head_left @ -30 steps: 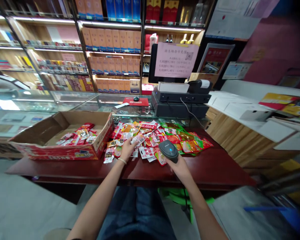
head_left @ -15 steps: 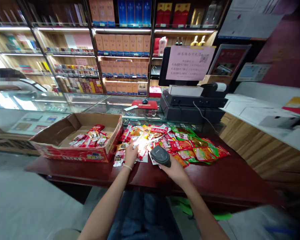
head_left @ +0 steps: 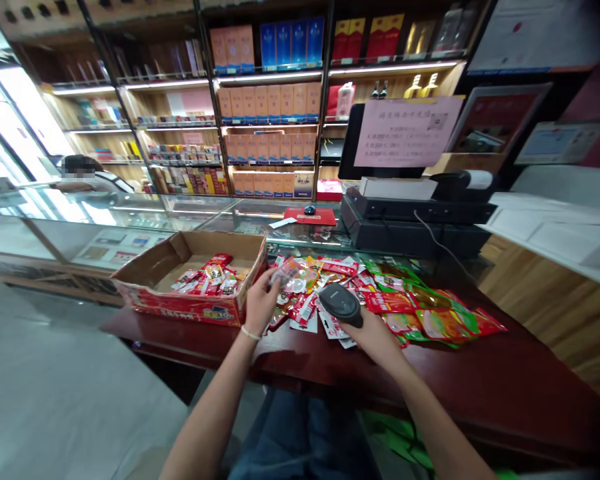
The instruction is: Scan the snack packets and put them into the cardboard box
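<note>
My left hand (head_left: 261, 298) pinches a shiny, partly see-through snack packet (head_left: 291, 273), held up beside the right wall of the cardboard box (head_left: 175, 311). My right hand (head_left: 375, 339) is wrapped around a dark barcode scanner (head_left: 339, 303), its head turned toward the packets. Beneath and beyond both hands spreads a heap of red, white and green snack packets (head_left: 391, 301) on the dark red table (head_left: 455, 380). Inside the box lies a smaller group of red packets (head_left: 211, 275).
Behind the heap stand a black cash drawer (head_left: 410, 233) and a monitor with a pink paper sign (head_left: 405, 132). A glass counter (head_left: 220, 212) runs along the back, with a mouse on a red pad (head_left: 323, 217). A person (head_left: 93, 177) is at the far left.
My left hand has lifted away from the heap toward the box, a packet now in its fingers. The bright scanner light on the packets is gone. The view has turned slightly left.
</note>
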Demonstrator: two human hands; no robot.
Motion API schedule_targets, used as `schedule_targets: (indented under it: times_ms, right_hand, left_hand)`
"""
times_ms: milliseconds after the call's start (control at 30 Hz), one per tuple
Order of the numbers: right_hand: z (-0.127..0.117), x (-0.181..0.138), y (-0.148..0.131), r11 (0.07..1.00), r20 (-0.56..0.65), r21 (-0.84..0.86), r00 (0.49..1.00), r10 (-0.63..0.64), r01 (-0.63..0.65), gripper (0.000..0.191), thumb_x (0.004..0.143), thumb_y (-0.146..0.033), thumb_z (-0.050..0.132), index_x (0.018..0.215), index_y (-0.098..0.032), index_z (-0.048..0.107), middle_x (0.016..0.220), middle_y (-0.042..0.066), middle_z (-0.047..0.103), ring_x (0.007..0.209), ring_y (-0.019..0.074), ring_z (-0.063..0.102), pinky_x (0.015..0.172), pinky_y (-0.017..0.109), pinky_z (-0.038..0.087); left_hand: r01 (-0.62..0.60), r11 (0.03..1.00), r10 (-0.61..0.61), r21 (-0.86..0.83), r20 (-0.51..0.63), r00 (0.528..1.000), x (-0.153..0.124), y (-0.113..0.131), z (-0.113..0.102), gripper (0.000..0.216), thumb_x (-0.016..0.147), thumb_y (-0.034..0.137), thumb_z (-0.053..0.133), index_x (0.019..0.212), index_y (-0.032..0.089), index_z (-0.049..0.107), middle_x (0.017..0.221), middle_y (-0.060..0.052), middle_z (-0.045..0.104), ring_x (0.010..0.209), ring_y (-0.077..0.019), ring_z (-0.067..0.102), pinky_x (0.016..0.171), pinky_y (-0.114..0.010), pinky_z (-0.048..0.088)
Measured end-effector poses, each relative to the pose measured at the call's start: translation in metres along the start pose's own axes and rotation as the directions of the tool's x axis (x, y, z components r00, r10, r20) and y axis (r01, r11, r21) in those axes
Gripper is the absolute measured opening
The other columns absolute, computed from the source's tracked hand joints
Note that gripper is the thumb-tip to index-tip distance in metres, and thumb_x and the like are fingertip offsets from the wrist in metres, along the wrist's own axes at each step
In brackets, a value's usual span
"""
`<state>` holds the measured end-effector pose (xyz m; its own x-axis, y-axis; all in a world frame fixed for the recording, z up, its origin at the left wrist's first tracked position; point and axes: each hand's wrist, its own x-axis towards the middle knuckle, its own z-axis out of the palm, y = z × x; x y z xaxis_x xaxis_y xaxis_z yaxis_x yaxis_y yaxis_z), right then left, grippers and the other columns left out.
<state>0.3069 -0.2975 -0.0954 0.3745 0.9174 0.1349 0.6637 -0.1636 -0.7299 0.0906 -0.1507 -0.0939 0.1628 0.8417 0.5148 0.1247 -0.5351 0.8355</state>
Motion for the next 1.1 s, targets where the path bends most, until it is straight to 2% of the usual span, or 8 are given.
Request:
schedule_targets:
  times_ms: [100, 233, 333, 433, 600, 767, 933, 1100]
  right_hand:
    - [0.010, 0.018, -0.013, 0.997, 0.002, 0.023, 0.998, -0.067, 0.067, 0.043, 0.073, -0.040, 0.065, 0.112, -0.021, 0.065, 0.100, 0.008, 0.072, 0.094, 0.0275, 0.066, 0.076, 0.035, 0.050]
    - [0.030, 0.039, -0.033, 0.992, 0.019, 0.019, 0.992, -0.126, 0.126, 0.038, 0.073, -0.039, 0.065, 0.106, -0.022, 0.067, 0.100, 0.008, 0.072, 0.094, 0.0277, 0.066, 0.076, 0.035, 0.049]
    - [0.040, 0.047, -0.047, 0.989, 0.039, -0.002, 0.989, -0.146, 0.146, 0.039, 0.073, -0.040, 0.065, 0.108, -0.023, 0.066, 0.098, 0.007, 0.073, 0.093, 0.0279, 0.066, 0.074, 0.033, 0.048]
    - [0.045, 0.050, -0.056, 0.988, 0.043, -0.026, 0.987, -0.154, 0.155, 0.042, 0.073, -0.043, 0.066, 0.110, -0.023, 0.065, 0.095, 0.007, 0.073, 0.090, 0.0279, 0.066, 0.069, 0.031, 0.047]
    - [0.040, 0.048, -0.053, 0.991, 0.031, -0.038, 0.992, -0.124, 0.125, 0.040, 0.073, -0.041, 0.065, 0.109, -0.023, 0.065, 0.098, 0.007, 0.072, 0.093, 0.0279, 0.066, 0.072, 0.032, 0.048]
    - [0.020, 0.037, -0.027, 0.996, -0.024, 0.000, 0.996, -0.090, 0.090, 0.042, 0.072, -0.040, 0.067, 0.111, -0.025, 0.065, 0.103, 0.006, 0.072, 0.095, 0.0267, 0.065, 0.077, 0.033, 0.049]
    - [-0.013, 0.020, 0.012, 1.000, -0.117, 0.015, 0.993, 0.006, -0.005, 0.042, 0.073, -0.041, 0.067, 0.111, -0.024, 0.064, 0.103, 0.006, 0.071, 0.096, 0.0259, 0.065, 0.078, 0.034, 0.049]
    - [-0.056, 0.002, 0.055, 0.996, -0.220, -0.002, 0.972, 0.084, -0.086, 0.042, 0.073, -0.036, 0.065, 0.112, -0.021, 0.064, 0.103, 0.008, 0.071, 0.096, 0.0254, 0.065, 0.079, 0.034, 0.049]
  left_hand:
    - [-0.154, 0.935, 0.177, 0.319, -0.046, 0.983, 0.022, 0.018, -0.057, 0.032, 0.090, 0.031, 0.051, 0.119, 0.024, 0.063, 0.106, -0.004, 0.071, 0.088, -0.0172, 0.066, 0.081, -0.027, 0.049]
    - [-0.121, 0.779, 0.197, 0.616, -0.057, 0.979, 0.042, 0.004, -0.120, 0.040, 0.090, 0.026, 0.049, 0.129, 0.023, 0.056, 0.118, -0.009, 0.067, 0.103, -0.0237, 0.064, 0.088, -0.034, 0.048]
    - [-0.122, 0.719, 0.152, 0.684, 0.017, 0.988, 0.046, -0.015, -0.142, 0.045, 0.089, 0.030, 0.051, 0.133, 0.018, 0.052, 0.128, -0.013, 0.060, 0.117, -0.0269, 0.057, 0.096, -0.039, 0.046]
    - [-0.164, 0.704, 0.171, 0.692, 0.059, 0.984, 0.040, -0.024, -0.144, 0.037, 0.092, 0.030, 0.046, 0.125, 0.018, 0.058, 0.123, -0.011, 0.064, 0.115, -0.0251, 0.058, 0.098, -0.039, 0.045]
    - [-0.221, 0.723, 0.218, 0.655, 0.088, 0.972, 0.029, -0.012, -0.120, 0.031, 0.093, 0.032, 0.044, 0.115, 0.020, 0.063, 0.114, -0.008, 0.068, 0.107, -0.0232, 0.061, 0.093, -0.037, 0.047]
    - [-0.330, 0.761, 0.285, 0.559, 0.169, 0.944, 0.019, 0.012, -0.073, 0.029, 0.093, 0.033, 0.045, 0.113, 0.021, 0.063, 0.108, -0.007, 0.069, 0.101, -0.0215, 0.063, 0.090, -0.034, 0.048]
    - [-0.452, 0.808, 0.342, 0.379, 0.323, 0.883, 0.008, 0.028, -0.005, 0.030, 0.093, 0.031, 0.046, 0.117, 0.022, 0.061, 0.113, -0.007, 0.068, 0.105, -0.0203, 0.062, 0.094, -0.034, 0.046]
    - [-0.489, 0.836, 0.336, 0.248, 0.473, 0.815, -0.003, 0.034, 0.079, 0.031, 0.093, 0.029, 0.046, 0.121, 0.023, 0.058, 0.116, -0.008, 0.066, 0.108, -0.0219, 0.061, 0.095, -0.037, 0.046]
